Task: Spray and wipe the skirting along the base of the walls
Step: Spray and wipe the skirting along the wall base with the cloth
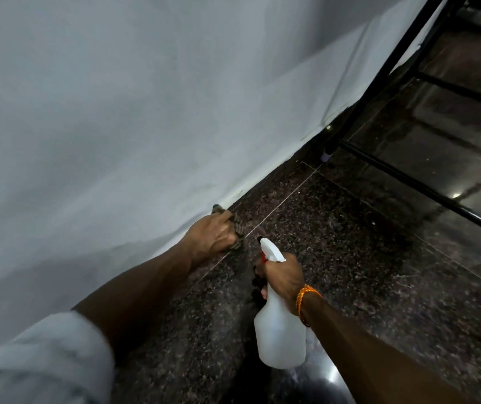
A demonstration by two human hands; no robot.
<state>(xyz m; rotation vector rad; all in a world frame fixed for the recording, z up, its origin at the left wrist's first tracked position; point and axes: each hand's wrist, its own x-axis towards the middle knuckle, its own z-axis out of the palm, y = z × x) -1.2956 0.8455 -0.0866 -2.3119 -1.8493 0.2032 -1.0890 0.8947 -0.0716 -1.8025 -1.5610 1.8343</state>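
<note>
The left hand (pixel 213 237) is down at the foot of the white wall (pixel 117 112), its fingers curled over a bunched, striped cloth (pixel 238 228) and holding it against the dark speckled skirting (pixel 265 196). The cloth pokes out beyond the knuckles, on the wall side and the floor side. The fingertips are hidden under the back of the hand, so how far they spread cannot be told. Just beside it, apart from the cloth, the right hand (pixel 284 275) grips the neck of a translucent white spray bottle (pixel 280 330). Its fingers are wrapped round below the white head with its red trigger (pixel 263 259), the nozzle pointing toward the skirting near the cloth. An orange thread band (pixel 306 298) circles the right wrist. A black metal frame (pixel 379 83) stands on the polished floor (pixel 379 258) farther along the wall.
</note>
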